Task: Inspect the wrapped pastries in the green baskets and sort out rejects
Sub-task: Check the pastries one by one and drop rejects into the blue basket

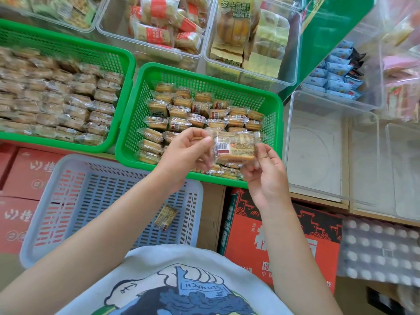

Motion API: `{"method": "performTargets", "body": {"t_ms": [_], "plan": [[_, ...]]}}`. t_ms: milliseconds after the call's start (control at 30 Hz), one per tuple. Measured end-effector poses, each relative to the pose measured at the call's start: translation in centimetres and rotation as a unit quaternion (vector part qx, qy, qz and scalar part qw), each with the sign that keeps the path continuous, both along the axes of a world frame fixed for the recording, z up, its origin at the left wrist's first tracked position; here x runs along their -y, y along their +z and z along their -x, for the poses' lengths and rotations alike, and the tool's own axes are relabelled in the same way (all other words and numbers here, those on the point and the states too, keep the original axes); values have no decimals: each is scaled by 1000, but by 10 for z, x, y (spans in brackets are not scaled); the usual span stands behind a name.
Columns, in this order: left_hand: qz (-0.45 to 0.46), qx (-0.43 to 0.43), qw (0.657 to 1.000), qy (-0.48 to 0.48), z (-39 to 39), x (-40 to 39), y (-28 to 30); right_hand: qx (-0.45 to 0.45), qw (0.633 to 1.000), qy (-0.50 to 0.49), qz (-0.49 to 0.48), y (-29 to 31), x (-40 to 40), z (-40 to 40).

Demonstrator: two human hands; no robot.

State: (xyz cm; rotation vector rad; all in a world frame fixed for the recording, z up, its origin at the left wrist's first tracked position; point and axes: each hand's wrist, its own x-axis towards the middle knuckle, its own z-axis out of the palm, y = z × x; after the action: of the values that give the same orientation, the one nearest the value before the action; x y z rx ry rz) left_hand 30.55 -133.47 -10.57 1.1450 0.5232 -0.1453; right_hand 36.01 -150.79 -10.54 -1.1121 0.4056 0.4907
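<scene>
Beyond your fingers, the left green basket is cut off at the frame edge and its packs are blurred, while the right green basket shows its wrapped pastries more sharply, the nearest rows hidden behind your hands. Below your left hand, the lilac basket holds one pastry pack, its print unreadable. Both hands, the right hand included, pinch the ends of one wrapped pastry; its red label and barcode show, the writing too small to read.
</scene>
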Motion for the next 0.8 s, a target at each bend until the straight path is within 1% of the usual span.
{"method": "performTargets", "body": {"t_ms": [100,167,267,333,400,467,567,700,767,800], "plan": [[5,1,997,-81,-1,0,-1,2,1000,-19,-20,-1,4,-6],[7,0,994,-109,0,1,-3,4,999,-25,-30,-1,7,-9],[49,4,994,-101,1,1,-7,4,998,-23,-55,-4,10,-13],[34,6,995,-95,0,2,-9,-4,998,-11,-60,-9,11,-14],[-12,0,996,-93,-1,4,-11,-15,999,16,-49,-15,13,-12],[-55,-10,993,-100,-2,5,-13,-27,998,53,-8,-21,16,-10],[-109,-18,983,-148,-2,2,-20,-45,991,113,48,-27,20,-5],[-203,-25,946,-251,0,-2,-31,-52,983,164,68,-30,25,-1],[-263,-27,930,-254,1,-3,-40,-30,975,184,121,-34,28,-2],[-317,-25,916,-243,0,-3,-47,-12,970,186,154,-36,30,-4]]}}
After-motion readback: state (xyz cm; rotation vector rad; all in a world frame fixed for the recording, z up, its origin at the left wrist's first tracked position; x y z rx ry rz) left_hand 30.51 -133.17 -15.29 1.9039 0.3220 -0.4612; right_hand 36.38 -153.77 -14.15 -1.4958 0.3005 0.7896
